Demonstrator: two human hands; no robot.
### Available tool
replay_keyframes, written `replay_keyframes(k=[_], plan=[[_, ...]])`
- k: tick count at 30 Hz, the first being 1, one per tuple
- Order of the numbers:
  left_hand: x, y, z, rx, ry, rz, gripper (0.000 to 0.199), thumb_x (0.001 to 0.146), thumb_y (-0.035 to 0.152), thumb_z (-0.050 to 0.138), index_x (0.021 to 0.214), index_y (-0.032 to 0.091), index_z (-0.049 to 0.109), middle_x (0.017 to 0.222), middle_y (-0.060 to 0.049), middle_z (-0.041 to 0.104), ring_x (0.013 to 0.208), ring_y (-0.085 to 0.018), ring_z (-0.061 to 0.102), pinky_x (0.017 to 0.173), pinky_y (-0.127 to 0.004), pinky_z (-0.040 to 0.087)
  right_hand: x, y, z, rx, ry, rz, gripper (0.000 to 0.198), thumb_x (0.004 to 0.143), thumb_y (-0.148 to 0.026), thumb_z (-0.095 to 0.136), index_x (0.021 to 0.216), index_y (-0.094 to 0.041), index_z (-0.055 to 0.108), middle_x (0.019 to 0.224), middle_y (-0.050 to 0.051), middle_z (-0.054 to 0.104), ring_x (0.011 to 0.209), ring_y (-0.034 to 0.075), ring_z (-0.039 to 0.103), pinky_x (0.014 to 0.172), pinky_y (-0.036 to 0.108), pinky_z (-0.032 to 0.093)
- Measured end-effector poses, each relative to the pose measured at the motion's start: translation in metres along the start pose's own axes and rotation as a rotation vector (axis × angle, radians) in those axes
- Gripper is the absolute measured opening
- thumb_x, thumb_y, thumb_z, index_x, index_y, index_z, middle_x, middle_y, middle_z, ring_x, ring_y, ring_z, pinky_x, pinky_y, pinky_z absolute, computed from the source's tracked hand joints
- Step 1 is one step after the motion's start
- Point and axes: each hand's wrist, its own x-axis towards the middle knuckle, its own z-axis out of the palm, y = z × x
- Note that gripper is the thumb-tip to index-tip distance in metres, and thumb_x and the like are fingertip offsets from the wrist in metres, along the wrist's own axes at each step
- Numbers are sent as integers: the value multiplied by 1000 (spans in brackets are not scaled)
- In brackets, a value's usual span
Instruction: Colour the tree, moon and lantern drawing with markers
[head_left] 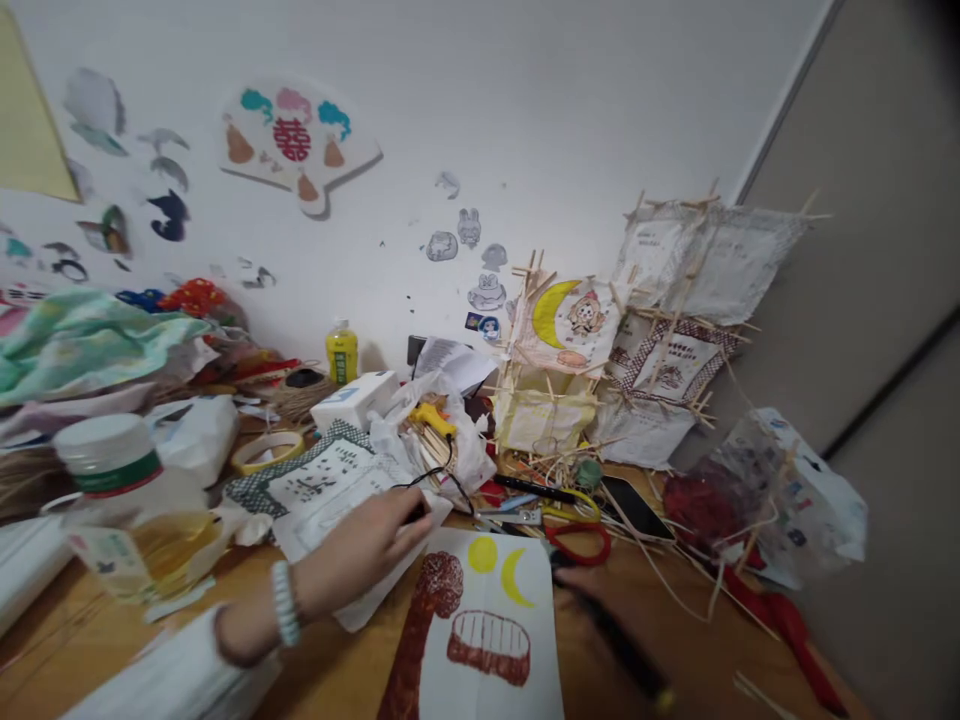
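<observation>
Both hands are brought in over the near side of the worktop [337,690]. Left hand [396,530]: extended from the near left corner in a white sleeve [187,670], a pale beaded bracelet [285,603] worn at its wrist, its palm turned down and its fingers curled nearly closed; something small and dark is held at the fingertips, but what it is cannot be told. Right hand [576,577]: seen only as a smear, its grip impossible to tell.

Toward the left edge, a clear jar [142,540] of amber liquid is capped in white above a green band; its label is too small to be read. Behind it, near the wall, a yellow bottle [343,352] is marked with a green label, also unreadable. On the wall, a fan-shaped cutout [296,150] is lettered with a red 囍. Closer in, a sheet with a dark green checked border [319,475] is covered in illegible dark characters.

At the middle of the near edge, a white drawing sheet [491,590] is laid flat. A reddish-brown tree is painted down its left side; a yellow disc and crescent are placed above a brown, railed, bridge-like shape. Just beside its right edge, a black pen [619,640] is blurred, slanted toward the near right corner.
</observation>
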Motion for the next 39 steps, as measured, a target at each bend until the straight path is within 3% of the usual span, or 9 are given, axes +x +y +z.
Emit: replay_keyframes(k=[3,7,14,19,22,26,31,34,39], plan=[[14,1,47,141,-67,32,28,78,42,57,94,18,54,92,-9,62,85,-25,57,74,-33,43,-6,31,38,-402,-231,-225,33,77,-45,59,105,-28,66,90,10,70,85,28,62,76,38,49],[23,-3,74,118,-82,87,25,68,27,66,87,17,52,98,-10,60,93,-27,52,81,-37,42,-20,26,37,-509,-281,-222,41,82,-35,55,121,-24,55,109,12,65,100,29,58,85,38,47],[22,-3,71,-237,81,22,7,74,14,45,76,20,45,78,-1,55,73,-17,51,68,-29,45,-21,1,22,-466,-84,-29,50,84,-25,50,133,-23,39,129,13,49,118,26,47,97,40,40],[23,12,61,-460,210,179,7,81,21,44,75,20,43,80,-3,55,74,-16,50,69,-28,44,43,-19,37,-523,2,-181,56,79,-28,58,132,-20,40,128,13,50,119,28,43,98,42,36],[23,15,60,-527,276,150,5,82,24,47,81,20,45,87,-4,56,81,-17,52,74,-29,44,84,-27,50,-565,-75,-230,31,79,-19,57,110,-20,60,99,9,64,96,25,55,92,42,39],[23,0,71,-543,327,-13,17,77,29,55,87,20,46,84,-1,54,79,-18,52,71,-30,45,107,-15,61,-448,-69,-177,23,81,-14,52,101,-20,64,91,7,64,84,21,58,75,32,46],[24,-18,91,-440,151,48,5,75,16,46,77,19,50,78,-2,56,74,-18,52,70,-31,45,96,-2,57,-256,194,-144,22,84,-30,52,103,-21,59,92,7,65,88,22,59,82,36,45],[24,-18,95,-437,116,74,9,77,15,41,76,19,49,78,-3,56,75,-17,51,71,-31,45,88,-1,57,58,180,-119,33,89,-44,43,108,-21,56,87,6,68,86,21,62,86,38,44],[19,-13,89,-469,14,133,14,80,14,37,81,18,50,82,-4,57,79,-17,51,74,-30,45,83,13,69,455,6,141,34,80,-50,54,80,-17,60,55,-2,57,43,10,48,43,21,38]])
